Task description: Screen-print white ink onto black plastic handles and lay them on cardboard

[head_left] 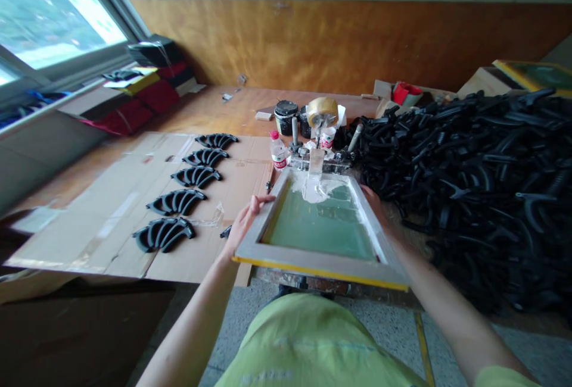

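Note:
A screen printing frame with a green mesh lies in front of me, tilted toward my body. My left hand grips its left side, with the fingers at the rim. On the opposite side my right hand holds the right rim, partly hidden by the frame. White ink is smeared over the far end of the mesh, where a pale scraper rests. Behind it the frame meets a metal clamp base with upright bolts.
Curved black plastic parts lie in fanned groups on cardboard at the left. A large heap of black parts fills the right. Behind the frame stand a red-capped bottle, an ink tub and a tape roll.

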`<state>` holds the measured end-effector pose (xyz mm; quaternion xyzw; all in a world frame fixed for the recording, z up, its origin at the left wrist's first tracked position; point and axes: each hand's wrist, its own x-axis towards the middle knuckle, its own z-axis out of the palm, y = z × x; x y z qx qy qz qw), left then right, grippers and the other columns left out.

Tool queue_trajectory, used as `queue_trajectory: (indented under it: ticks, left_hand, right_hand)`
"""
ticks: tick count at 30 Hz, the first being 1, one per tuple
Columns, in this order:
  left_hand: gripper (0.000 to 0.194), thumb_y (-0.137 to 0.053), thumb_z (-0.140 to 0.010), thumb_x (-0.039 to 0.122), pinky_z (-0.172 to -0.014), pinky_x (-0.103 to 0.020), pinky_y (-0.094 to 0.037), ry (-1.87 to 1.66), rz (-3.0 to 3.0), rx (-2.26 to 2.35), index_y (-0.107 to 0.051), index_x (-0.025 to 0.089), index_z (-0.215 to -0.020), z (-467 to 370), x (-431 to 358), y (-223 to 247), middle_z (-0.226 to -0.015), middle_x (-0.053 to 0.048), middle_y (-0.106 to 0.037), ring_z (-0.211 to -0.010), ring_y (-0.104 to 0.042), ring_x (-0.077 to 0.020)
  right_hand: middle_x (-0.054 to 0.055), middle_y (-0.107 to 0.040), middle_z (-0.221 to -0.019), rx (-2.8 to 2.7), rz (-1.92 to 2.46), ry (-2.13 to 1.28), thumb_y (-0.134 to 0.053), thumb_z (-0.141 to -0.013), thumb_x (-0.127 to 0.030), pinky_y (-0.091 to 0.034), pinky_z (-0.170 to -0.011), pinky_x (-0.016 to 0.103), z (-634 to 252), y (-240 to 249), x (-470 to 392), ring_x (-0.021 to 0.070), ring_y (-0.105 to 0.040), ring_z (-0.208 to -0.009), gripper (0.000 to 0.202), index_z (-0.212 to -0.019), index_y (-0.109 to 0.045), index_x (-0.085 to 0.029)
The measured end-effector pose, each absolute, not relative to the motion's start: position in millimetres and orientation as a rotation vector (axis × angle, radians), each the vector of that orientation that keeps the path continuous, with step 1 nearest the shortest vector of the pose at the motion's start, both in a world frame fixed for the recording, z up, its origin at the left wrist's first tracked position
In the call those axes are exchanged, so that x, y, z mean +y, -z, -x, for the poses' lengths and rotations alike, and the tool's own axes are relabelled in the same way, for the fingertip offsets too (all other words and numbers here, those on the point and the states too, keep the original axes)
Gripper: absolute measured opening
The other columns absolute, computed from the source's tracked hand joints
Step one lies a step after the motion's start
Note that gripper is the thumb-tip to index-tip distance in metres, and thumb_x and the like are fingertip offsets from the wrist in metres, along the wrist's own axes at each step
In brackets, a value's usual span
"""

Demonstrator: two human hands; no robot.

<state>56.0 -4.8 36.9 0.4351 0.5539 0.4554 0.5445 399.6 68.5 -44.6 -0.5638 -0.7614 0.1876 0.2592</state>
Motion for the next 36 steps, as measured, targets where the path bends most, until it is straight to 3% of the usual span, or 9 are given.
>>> queue_trajectory:
  ticks: [3, 6, 12, 18, 23, 27, 30, 36]
  left_hand:
    - [0.062, -0.058, -0.079, 0.059, -0.055, -0.022, -0.045, -0.951, -0.974, 1.393, -0.057, 0.02, -0.128, -51.0, -25.2, 4.5, -0.085, -0.002, -0.068, -0.063, -0.058, -0.0133]
    - [0.079, -0.063, -0.076, 0.054, -0.057, -0.023, -0.047, -0.945, -0.959, 1.422, -0.039, 0.02, -0.144, -54.3, -30.8, 48.6, -0.081, -0.002, -0.068, -0.065, -0.06, -0.0155]
    - [0.07, -0.058, -0.081, 0.054, -0.071, -0.026, -0.049, -0.92, -1.054, 1.526, -0.044, 0.022, -0.142, -52.3, -27.9, 94.6, -0.092, -0.004, -0.069, -0.079, -0.063, -0.0173]
    - [0.066, -0.055, -0.082, 0.056, -0.075, -0.027, -0.049, -0.909, -1.084, 1.538, -0.048, 0.024, -0.139, -49.4, -29.3, 100.5, -0.096, -0.004, -0.07, -0.081, -0.064, -0.0174]
    - [0.064, -0.055, -0.081, 0.057, -0.075, -0.027, -0.049, -0.914, -1.092, 1.572, -0.052, 0.022, -0.135, -52.1, -30.1, 94.7, -0.095, -0.004, -0.07, -0.082, -0.064, -0.0179]
    - [0.066, -0.057, -0.08, 0.057, -0.072, -0.027, -0.05, -0.926, -1.076, 1.552, -0.052, 0.02, -0.135, -52.7, -30.8, 86.2, -0.092, -0.005, -0.071, -0.079, -0.065, -0.0183]
    - [0.069, -0.057, -0.08, 0.057, -0.068, -0.027, -0.05, -0.916, -1.046, 1.509, -0.048, 0.021, -0.137, -53.5, -30.8, 82.7, -0.092, -0.005, -0.072, -0.077, -0.065, -0.0184]
    - [0.072, -0.061, -0.077, 0.056, -0.062, -0.025, -0.049, -0.909, -0.98, 1.49, -0.049, 0.019, -0.137, -54.8, -29.4, 63.9, -0.085, -0.005, -0.071, -0.071, -0.065, -0.018]
  right_hand:
    - [0.014, -0.061, -0.122, -2.003, 1.548, -0.216, -0.049, -0.088, -0.016, -0.041, -0.101, 0.04, -397.2, 24.9, 95.8, 0.0243, -0.052, -0.115, 0.036, -0.121, -0.06, -0.01]
    - [0.014, -0.047, -0.137, -2.152, 1.402, 0.02, -0.064, -0.081, -0.018, -0.038, -0.103, 0.043, -353.0, 7.7, 124.9, 0.0287, -0.043, -0.124, 0.056, -0.134, -0.049, -0.014]
    - [0.01, -0.064, -0.092, -2.535, 1.488, -0.06, -0.058, -0.084, -0.015, -0.043, -0.081, 0.033, -285.4, 10.8, 136.5, 0.024, -0.054, -0.093, 0.014, -0.097, -0.062, -0.014]
    - [0.008, -0.063, -0.083, -2.749, 1.116, -0.085, -0.05, -0.079, -0.003, -0.039, -0.073, 0.029, -313.4, 17.5, 77.4, 0.0215, -0.052, -0.087, 0.017, -0.082, -0.062, -0.015]
    - [0.004, -0.062, -0.077, -2.767, 0.922, -0.243, -0.055, -0.08, -0.009, -0.039, -0.071, 0.028, -324.8, 7.3, 78.1, 0.019, -0.052, -0.08, 0.012, -0.078, -0.063, -0.018]
    - [0.007, -0.064, -0.086, -2.591, 1.054, -0.134, -0.05, -0.082, -0.006, -0.041, -0.077, 0.031, -316.2, 23.8, 76.0, 0.0214, -0.053, -0.089, 0.021, -0.089, -0.067, -0.017]
    - [0.009, -0.065, -0.096, -2.612, 0.918, -0.12, -0.046, -0.085, -0.005, -0.043, -0.081, 0.033, -321.0, 39.4, 54.8, 0.0218, -0.052, -0.096, 0.028, -0.1, -0.066, -0.016]
    - [0.005, -0.066, -0.093, -2.533, 1.065, -0.225, -0.055, -0.089, -0.021, -0.045, -0.081, 0.03, -319.0, 14.7, 78.3, 0.02, -0.056, -0.091, 0.023, -0.11, -0.065, -0.021]
